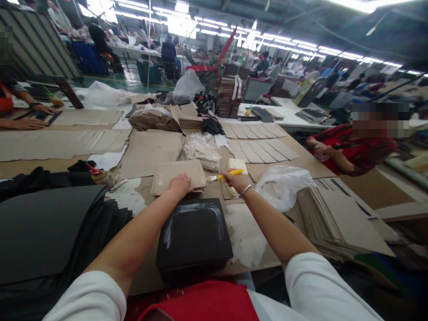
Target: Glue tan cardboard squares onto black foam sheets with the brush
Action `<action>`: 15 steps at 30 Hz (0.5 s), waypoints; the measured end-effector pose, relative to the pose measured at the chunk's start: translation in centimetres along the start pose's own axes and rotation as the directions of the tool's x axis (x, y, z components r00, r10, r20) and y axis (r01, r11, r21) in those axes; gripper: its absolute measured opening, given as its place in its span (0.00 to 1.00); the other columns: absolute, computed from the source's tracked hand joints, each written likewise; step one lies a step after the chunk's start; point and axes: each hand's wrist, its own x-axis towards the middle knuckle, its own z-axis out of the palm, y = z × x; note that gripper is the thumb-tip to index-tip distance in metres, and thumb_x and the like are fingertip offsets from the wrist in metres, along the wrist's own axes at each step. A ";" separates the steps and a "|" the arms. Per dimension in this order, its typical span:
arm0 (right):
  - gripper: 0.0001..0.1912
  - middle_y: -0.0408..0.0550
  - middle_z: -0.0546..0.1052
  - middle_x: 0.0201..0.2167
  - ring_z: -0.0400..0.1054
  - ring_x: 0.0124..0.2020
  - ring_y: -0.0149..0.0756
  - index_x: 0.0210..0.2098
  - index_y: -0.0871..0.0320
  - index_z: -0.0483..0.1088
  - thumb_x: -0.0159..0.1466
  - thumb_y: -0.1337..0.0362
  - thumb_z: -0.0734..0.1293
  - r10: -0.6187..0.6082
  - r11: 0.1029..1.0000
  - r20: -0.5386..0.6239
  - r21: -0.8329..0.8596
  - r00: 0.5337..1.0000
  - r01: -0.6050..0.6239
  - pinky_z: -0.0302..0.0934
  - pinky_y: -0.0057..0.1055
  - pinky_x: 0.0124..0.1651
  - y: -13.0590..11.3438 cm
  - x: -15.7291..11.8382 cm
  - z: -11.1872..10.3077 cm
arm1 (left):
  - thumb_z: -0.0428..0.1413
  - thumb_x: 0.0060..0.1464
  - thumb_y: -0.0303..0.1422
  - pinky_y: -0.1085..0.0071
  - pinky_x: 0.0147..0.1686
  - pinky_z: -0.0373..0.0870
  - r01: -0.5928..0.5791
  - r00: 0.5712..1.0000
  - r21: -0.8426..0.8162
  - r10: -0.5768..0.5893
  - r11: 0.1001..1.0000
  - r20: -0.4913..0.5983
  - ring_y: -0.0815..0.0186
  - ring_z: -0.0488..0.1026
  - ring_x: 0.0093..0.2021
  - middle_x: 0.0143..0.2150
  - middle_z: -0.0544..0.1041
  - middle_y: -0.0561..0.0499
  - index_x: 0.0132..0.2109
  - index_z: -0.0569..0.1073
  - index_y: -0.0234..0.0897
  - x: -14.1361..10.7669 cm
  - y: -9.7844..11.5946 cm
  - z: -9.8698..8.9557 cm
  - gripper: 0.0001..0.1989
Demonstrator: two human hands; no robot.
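Note:
In the middle of the head view, my left hand (180,185) is closed at the near edge of the top cardboard piece (170,171), which lies on a small stack. How far its fingers reach under is hidden. A brush (236,172) with a yellow handle and pale bristles is gripped in my right hand (236,182), its bristles pointing left near the stack's right edge. Just behind that hand stands a cream-coloured container or block (238,165). Closer to me sits a black block-like stack (195,236), its top streaked with wet whitish smears.
Dark sheets (43,232) are piled at left, near a bottle with a red tip (100,175). At right lie a clear plastic bag (284,185) and stacked grey boards (341,218). Co-workers sit at the table's right (361,147) and far left (33,113).

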 end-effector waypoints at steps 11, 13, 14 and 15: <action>0.09 0.51 0.77 0.29 0.70 0.36 0.37 0.28 0.60 0.74 0.55 0.60 0.67 0.016 0.815 -0.247 -0.558 0.969 -0.156 0.59 0.26 0.37 6.7 1.3 -7.8 | 0.45 0.55 0.31 0.65 0.37 0.66 -0.010 0.967 -0.005 0.008 1.000 -0.254 0.55 0.72 0.43 0.43 0.73 0.40 0.43 0.71 0.35 -2.3 -0.1 -2.2 0.13; 0.08 0.50 0.77 0.29 0.70 0.37 0.37 0.29 0.60 0.73 0.53 0.61 0.70 0.047 0.825 -0.210 -0.544 0.977 -0.156 0.60 0.26 0.38 7.6 1.5 -6.7 | 0.46 0.54 0.31 0.64 0.37 0.66 0.087 0.899 -0.071 -0.109 0.994 -0.425 0.56 0.72 0.42 0.41 0.73 0.41 0.41 0.70 0.35 -3.9 -0.7 -3.7 0.11; 0.08 0.49 0.77 0.28 0.70 0.36 0.36 0.29 0.60 0.73 0.52 0.62 0.71 0.066 0.838 -0.200 -0.521 0.978 -0.163 0.60 0.25 0.37 7.8 1.6 -6.2 | 0.48 0.53 0.31 0.64 0.38 0.66 0.127 0.847 -0.123 -0.172 0.984 -0.503 0.56 0.71 0.41 0.40 0.73 0.42 0.40 0.70 0.35 -4.8 -1.2 -4.5 0.09; 0.08 0.49 0.77 0.26 0.70 0.35 0.36 0.28 0.61 0.73 0.50 0.62 0.72 0.088 0.852 -0.189 -0.495 0.978 -0.172 0.60 0.25 0.37 7.9 1.8 -5.8 | 0.49 0.52 0.31 0.64 0.39 0.66 0.157 0.782 -0.188 -0.238 0.970 -0.576 0.57 0.71 0.40 0.38 0.72 0.43 0.38 0.70 0.35 -5.7 -1.8 -5.3 0.08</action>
